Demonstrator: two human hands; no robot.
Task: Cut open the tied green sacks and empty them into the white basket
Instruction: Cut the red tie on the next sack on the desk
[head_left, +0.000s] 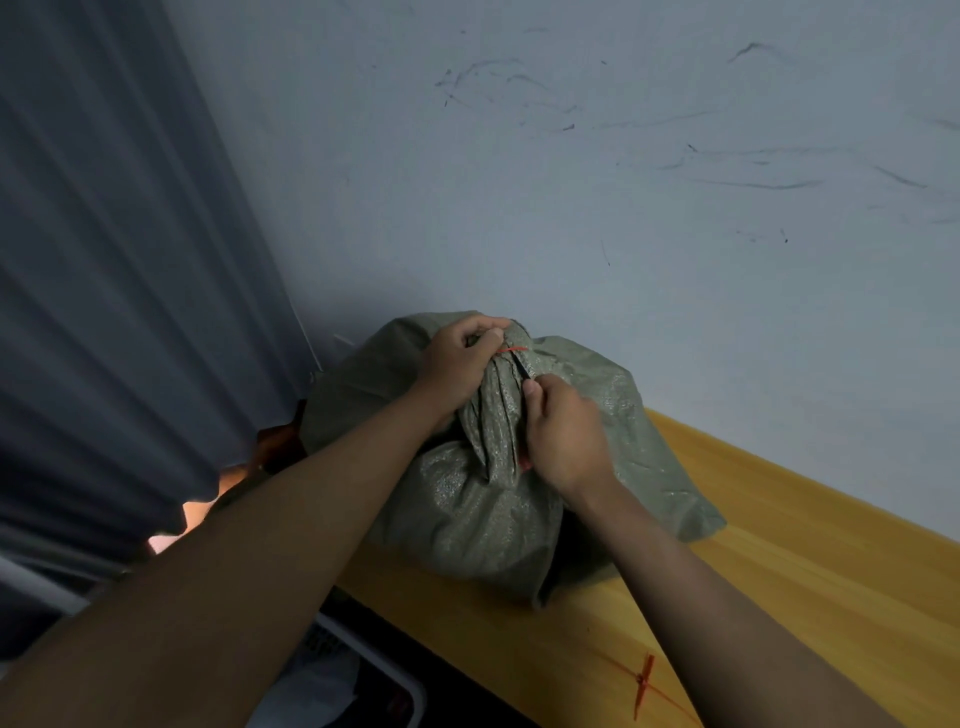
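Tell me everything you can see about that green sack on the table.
The green sack looks like woven plastic with a slight sheen, bulging and full. It sits on the yellow wooden table, close to the wall. Its neck is gathered into pleats and bound with a red tie, still closed. The left hand grips the bunched top above the tie; the right hand holds a thin dark tool with its tip at the tie.

A plain indoor room, likely a home or a small storeroom: a pale painted wall (623, 182) scuffed with dark marks, a long grey curtain (104, 260) hanging at the left, and a yellow wooden tabletop (779, 571) set against the wall, under dim light.
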